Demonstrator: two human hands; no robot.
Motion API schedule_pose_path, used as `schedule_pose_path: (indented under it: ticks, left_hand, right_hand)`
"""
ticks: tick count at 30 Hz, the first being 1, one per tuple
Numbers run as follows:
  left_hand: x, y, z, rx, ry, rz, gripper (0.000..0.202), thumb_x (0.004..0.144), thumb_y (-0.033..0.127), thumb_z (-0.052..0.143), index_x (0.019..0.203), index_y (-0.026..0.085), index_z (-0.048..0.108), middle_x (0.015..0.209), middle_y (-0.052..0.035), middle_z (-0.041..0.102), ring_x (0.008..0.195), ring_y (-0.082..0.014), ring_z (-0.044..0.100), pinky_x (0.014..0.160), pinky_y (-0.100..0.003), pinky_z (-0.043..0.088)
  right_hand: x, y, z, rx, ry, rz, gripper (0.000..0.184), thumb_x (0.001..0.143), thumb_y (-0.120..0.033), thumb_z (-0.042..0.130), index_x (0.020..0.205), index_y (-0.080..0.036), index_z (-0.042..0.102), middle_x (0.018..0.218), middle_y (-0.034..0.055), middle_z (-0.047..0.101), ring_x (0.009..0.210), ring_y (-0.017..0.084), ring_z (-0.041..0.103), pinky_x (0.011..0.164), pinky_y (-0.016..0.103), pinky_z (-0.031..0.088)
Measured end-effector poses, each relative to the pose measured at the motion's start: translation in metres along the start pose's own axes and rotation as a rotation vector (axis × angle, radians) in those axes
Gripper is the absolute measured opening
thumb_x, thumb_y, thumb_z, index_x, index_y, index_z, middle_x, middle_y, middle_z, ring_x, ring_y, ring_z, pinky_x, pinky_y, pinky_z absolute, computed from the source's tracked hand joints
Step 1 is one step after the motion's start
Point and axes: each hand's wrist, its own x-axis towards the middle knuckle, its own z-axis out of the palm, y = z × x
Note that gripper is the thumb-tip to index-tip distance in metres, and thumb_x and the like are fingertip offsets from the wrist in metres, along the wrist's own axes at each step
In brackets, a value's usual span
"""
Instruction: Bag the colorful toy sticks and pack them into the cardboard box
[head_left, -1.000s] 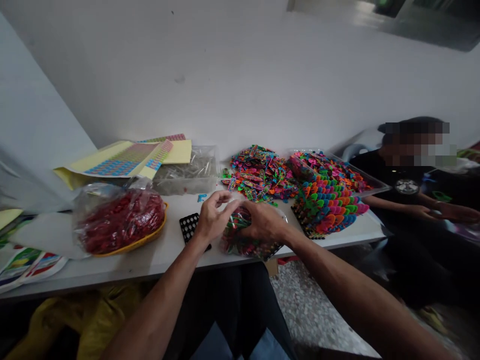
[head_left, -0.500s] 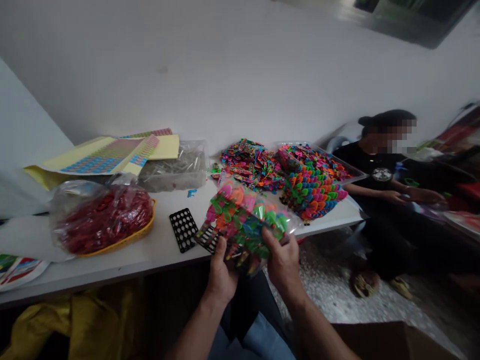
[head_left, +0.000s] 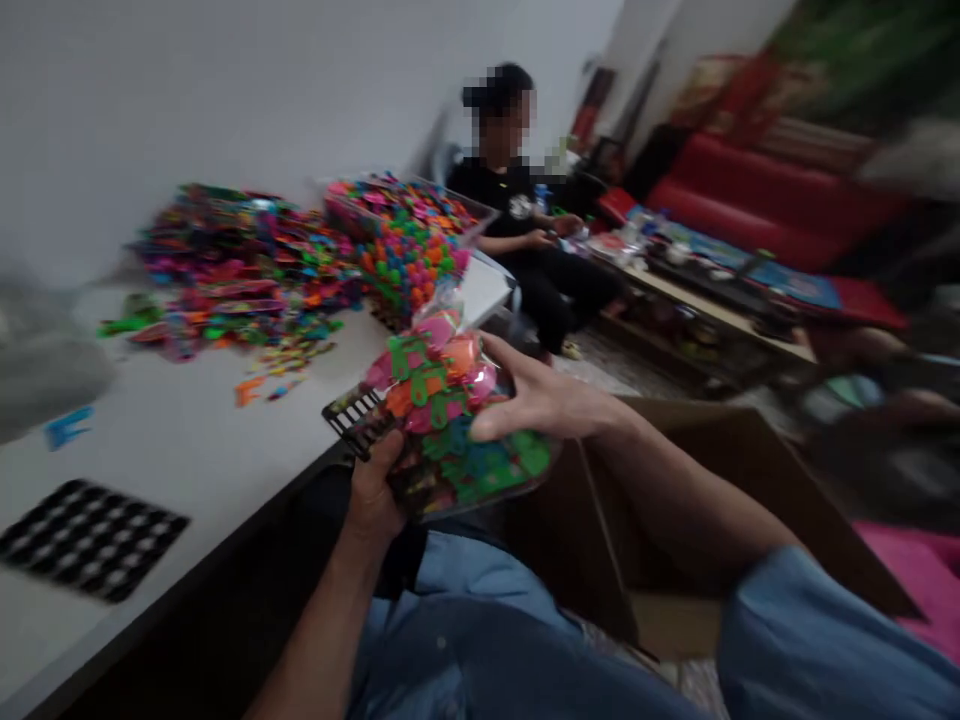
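Note:
A clear plastic bag packed with green, orange, pink and blue plastic pieces (head_left: 439,410) is in front of my body, tilted. My left hand (head_left: 379,485) grips its lower left side with the thumb on top. My right hand (head_left: 529,395) clasps the upper right side, thumb across the front and fingers round the far edge. A black slotted rack (head_left: 352,415) sticks out at the bag's left end; how it is joined to the bag is hidden. On the table to the left lies a black grid plate with round holes (head_left: 94,540).
A heap of colourful pieces (head_left: 240,260) covers the back of the white table (head_left: 225,450), beside a filled clear bin (head_left: 480,215). A blue piece (head_left: 67,428) lies nearer. An open cardboard box (head_left: 720,450) stands below my right arm. Another person (head_left: 502,200) sits beyond the table.
My view has swung right, bringing the cardboard box and red sofa into sight. The bag stays in both hands, and my right hand has shifted to its upper right side.

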Motion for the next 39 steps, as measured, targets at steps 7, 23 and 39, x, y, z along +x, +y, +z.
schedule_pose_path:
  ticks: [7, 23, 39]
  left_hand:
    - [0.029, -0.087, 0.114, 0.250, -0.461, -0.169, 0.056, 0.077, 0.047, 0.080, 0.122, 0.018, 0.065, 0.113, -0.0078, 0.073, 0.103, -0.0279, 0.071, 0.095, -0.045, 0.057]
    - [0.046, -0.246, 0.107, 1.079, -0.531, -0.170, 0.045, 0.079, 0.032, 0.076, 0.119, 0.018, 0.060, 0.118, -0.0106, 0.068, 0.115, -0.0273, 0.062, 0.107, -0.041, 0.041]
    - [0.039, -0.244, 0.092, 1.233, -0.506, -0.302, 0.028, 0.086, 0.041, 0.068, 0.106, 0.021, 0.069, 0.115, -0.0098, 0.069, 0.120, -0.0296, 0.058, 0.113, -0.040, 0.034]
  right_hand:
    - [-0.093, 0.015, -0.065, 0.069, 0.631, 0.117, 0.075, 0.054, -0.031, 0.092, 0.123, -0.018, 0.065, 0.108, 0.0038, 0.074, 0.102, 0.032, 0.070, 0.092, 0.051, 0.056]
    - [-0.290, 0.244, -0.218, -0.448, 0.556, 1.011, 0.061, 0.060, -0.038, 0.087, 0.114, -0.015, 0.069, 0.107, 0.0079, 0.074, 0.095, 0.027, 0.069, 0.076, 0.029, 0.054]
    - [-0.167, 0.454, -0.104, -0.316, 0.681, 1.136, 0.078, 0.084, -0.042, 0.068, 0.148, -0.014, 0.032, 0.133, 0.0231, 0.060, 0.120, 0.035, 0.060, 0.090, 0.036, 0.046]
